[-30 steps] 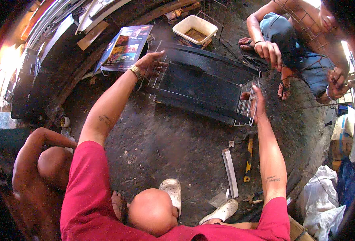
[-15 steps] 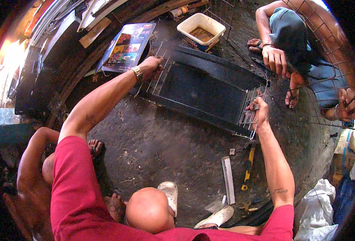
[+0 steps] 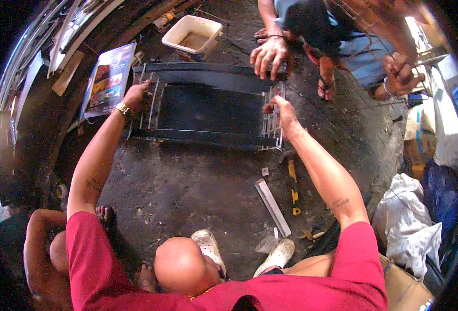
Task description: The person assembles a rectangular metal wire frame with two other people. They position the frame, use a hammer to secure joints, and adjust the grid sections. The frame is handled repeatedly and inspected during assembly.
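Note:
A long black rack (image 3: 208,109) with wire grids at both ends lies on the dark ground in front of me. My left hand (image 3: 137,96), with a gold watch on the wrist, grips the wire grid (image 3: 148,106) at the rack's left end. My right hand (image 3: 279,110) holds the wire grid (image 3: 271,122) at its right end. Across from me another person's hand (image 3: 269,54) rests on the rack's far rail. That person's other hand (image 3: 399,72) holds thin wire mesh at the far right.
A cream plastic tub (image 3: 192,33) stands beyond the rack, and a colourful printed sheet (image 3: 107,80) lies to its left. A flat metal bar (image 3: 273,207) and a yellow-handled tool (image 3: 291,171) lie near my right arm. White sacks (image 3: 410,223) lie at the right; another person (image 3: 42,254) crouches lower left.
The rack has swung to lie more level across the view, with both my hands staying on its ends. The other person's hand has moved onto the far rail.

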`<state>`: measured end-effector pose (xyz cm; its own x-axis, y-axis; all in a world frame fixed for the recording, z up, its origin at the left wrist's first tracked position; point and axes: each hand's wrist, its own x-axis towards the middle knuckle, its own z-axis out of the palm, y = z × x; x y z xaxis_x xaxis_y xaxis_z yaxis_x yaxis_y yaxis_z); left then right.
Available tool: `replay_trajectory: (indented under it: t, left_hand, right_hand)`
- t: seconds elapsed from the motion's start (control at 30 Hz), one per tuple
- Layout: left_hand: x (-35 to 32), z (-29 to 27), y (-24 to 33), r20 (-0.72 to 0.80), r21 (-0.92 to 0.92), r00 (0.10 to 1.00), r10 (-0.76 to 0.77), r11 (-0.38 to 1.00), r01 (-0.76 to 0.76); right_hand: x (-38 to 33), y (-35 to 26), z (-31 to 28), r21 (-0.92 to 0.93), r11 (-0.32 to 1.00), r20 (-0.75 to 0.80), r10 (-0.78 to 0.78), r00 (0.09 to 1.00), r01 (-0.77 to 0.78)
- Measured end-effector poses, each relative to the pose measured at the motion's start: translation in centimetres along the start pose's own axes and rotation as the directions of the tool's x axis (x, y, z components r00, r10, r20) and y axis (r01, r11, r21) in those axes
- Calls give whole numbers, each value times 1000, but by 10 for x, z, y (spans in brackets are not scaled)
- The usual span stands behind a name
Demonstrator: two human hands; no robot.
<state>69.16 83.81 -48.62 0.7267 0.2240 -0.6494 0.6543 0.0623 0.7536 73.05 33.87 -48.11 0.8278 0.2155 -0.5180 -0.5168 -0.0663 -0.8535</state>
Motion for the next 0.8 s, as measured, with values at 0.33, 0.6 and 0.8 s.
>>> replay_trajectory:
  t: [0.33,0.6,0.8]
  left_hand:
    - [-86,19,24,-137,900,510,849,322,-294]
    - [-172,202,-126,375,787,760,531,252,-564]
    - [-69,222,-148,353,808,430,831,-39,-587]
  right_hand:
    - [-49,-13,3,-131,952,3,-277,961,275]
    - [-24,22,3,113,946,-25,-304,952,305]
    - [-34,17,6,321,934,24,-176,984,159]
